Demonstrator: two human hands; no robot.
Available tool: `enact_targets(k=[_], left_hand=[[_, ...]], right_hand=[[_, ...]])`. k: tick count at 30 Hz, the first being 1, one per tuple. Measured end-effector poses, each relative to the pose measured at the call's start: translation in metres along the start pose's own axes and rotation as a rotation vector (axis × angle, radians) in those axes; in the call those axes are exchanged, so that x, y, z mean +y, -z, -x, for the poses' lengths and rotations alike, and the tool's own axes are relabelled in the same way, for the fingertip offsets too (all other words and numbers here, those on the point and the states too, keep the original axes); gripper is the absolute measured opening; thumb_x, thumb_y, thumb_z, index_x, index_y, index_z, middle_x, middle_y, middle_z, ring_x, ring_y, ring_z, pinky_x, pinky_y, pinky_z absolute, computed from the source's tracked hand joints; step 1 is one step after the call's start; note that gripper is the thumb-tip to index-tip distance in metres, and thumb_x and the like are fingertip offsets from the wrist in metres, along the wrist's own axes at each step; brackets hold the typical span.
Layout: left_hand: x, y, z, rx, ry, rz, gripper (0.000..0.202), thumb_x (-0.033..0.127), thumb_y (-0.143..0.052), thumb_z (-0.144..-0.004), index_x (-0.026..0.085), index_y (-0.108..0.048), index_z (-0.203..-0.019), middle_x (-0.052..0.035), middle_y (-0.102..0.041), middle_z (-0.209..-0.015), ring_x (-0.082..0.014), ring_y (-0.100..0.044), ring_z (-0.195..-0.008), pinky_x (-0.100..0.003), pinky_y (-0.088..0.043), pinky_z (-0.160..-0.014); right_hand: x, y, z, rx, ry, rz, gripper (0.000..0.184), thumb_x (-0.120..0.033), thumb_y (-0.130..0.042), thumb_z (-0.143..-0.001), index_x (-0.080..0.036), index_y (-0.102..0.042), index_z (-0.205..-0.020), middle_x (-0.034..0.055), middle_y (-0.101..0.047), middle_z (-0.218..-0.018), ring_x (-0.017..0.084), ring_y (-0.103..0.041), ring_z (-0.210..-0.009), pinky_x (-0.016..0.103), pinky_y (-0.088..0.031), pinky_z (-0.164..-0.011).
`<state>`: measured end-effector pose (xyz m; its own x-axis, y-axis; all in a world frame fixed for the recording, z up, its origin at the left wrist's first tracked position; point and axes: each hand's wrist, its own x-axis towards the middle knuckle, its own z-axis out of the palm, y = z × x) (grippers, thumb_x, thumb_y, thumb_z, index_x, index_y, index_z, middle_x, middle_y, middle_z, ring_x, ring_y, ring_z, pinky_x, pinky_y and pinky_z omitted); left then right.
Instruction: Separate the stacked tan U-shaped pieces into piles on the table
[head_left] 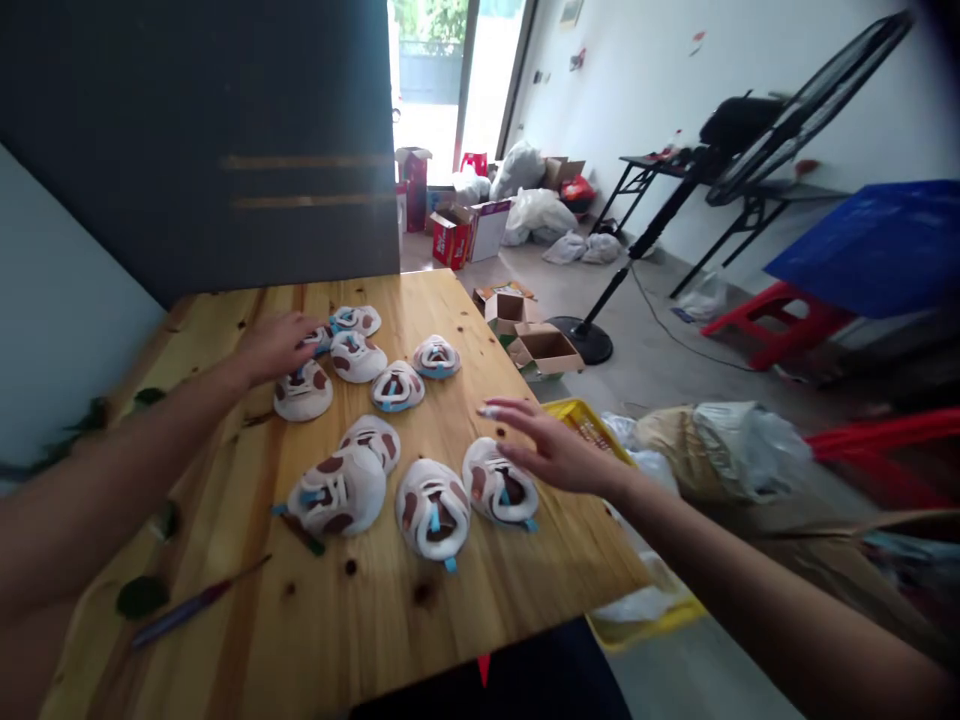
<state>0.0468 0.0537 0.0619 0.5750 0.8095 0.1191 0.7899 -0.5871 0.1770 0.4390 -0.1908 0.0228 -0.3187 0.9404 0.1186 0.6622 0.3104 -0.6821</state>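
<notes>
head view: left hand (276,347) curls narrow over a white moulded piece (319,340) with a blue tab, grip unconfirmed. right hand (553,452) spreads wide, just above another piece (500,484). more pieces (397,388) lie between the hands on the wooden desk (480,600); a paintbrush (196,603) lies below the left hand.

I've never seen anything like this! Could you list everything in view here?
Shoe-shaped pieces: ten, white with brown patches and blue straps, on the table.
Wooden table: one, honey-coloured, before the person.
Slim tools: two, purple and green, on the table.
Leaves: several, dark green, along the table's left.
Yellow crate: one, beyond the table's right edge.
Cardboard boxes: several, brown, on the floor.
Red stool: one, at right.
Pedestal fan: one, black, far right.
Left hand: one, on a far piece.
Right hand: one, open above the pieces.
</notes>
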Motion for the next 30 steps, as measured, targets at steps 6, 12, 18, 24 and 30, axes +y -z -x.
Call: enact_targets(k=[6,12,18,24,30], left_hand=[[0.077,-0.007,0.086,-0.094,-0.107,0.296,0.048,0.041,-0.051,-0.097,0.020,-0.060,-0.139,-0.0107,-0.062,-0.144,-0.0283,-0.054,-0.134,-0.039,-0.037,-0.117],[0.126,-0.029,0.147,-0.266,-0.103,0.390,0.058,0.050,-0.056,-0.095,0.025,-0.057,-0.147,-0.0109,-0.054,-0.155,-0.0318,-0.046,-0.145,-0.043,-0.035,-0.120],[0.148,-0.023,0.162,-0.328,-0.157,0.401,0.059,0.044,-0.064,-0.090,0.026,-0.057,-0.147,-0.0116,-0.053,-0.155,-0.0328,-0.047,-0.143,-0.047,-0.038,-0.119],[0.158,-0.013,0.166,-0.352,-0.165,0.348,0.062,0.042,-0.064,-0.089,0.022,-0.055,-0.147,-0.0142,-0.052,-0.155,-0.0350,-0.046,-0.143,-0.051,-0.040,-0.117],[0.118,-0.016,0.137,-0.161,-0.181,0.269,0.055,0.045,-0.057,-0.095,0.025,-0.055,-0.146,-0.0132,-0.054,-0.153,-0.0317,-0.048,-0.141,-0.050,-0.039,-0.118]], right_hand=[[-0.047,-0.031,0.013,-0.347,0.238,0.055,0.025,-0.044,-0.066,-0.094,-0.034,-0.077,-0.114,0.0071,-0.071,-0.132,0.029,-0.059,-0.128,0.051,-0.034,-0.115],[-0.049,-0.032,0.008,-0.325,0.308,0.129,0.040,-0.049,-0.060,-0.098,-0.034,-0.067,-0.134,0.0104,-0.065,-0.143,0.031,-0.059,-0.129,0.052,-0.036,-0.113],[-0.028,-0.030,-0.075,-0.008,0.276,0.309,0.050,-0.050,-0.054,-0.101,-0.026,-0.059,-0.145,0.0146,-0.046,-0.161,0.035,-0.040,-0.149,0.056,-0.031,-0.119],[-0.027,-0.032,-0.154,-0.144,0.151,0.534,0.049,-0.056,-0.049,-0.101,-0.032,-0.061,-0.142,0.0124,-0.050,-0.157,0.039,-0.040,-0.147,0.064,-0.033,-0.113],[-0.036,-0.033,-0.123,-0.267,0.276,0.521,0.045,-0.061,-0.053,-0.098,-0.032,-0.070,-0.126,0.0112,-0.067,-0.135,0.036,-0.054,-0.130,0.059,-0.038,-0.106]])
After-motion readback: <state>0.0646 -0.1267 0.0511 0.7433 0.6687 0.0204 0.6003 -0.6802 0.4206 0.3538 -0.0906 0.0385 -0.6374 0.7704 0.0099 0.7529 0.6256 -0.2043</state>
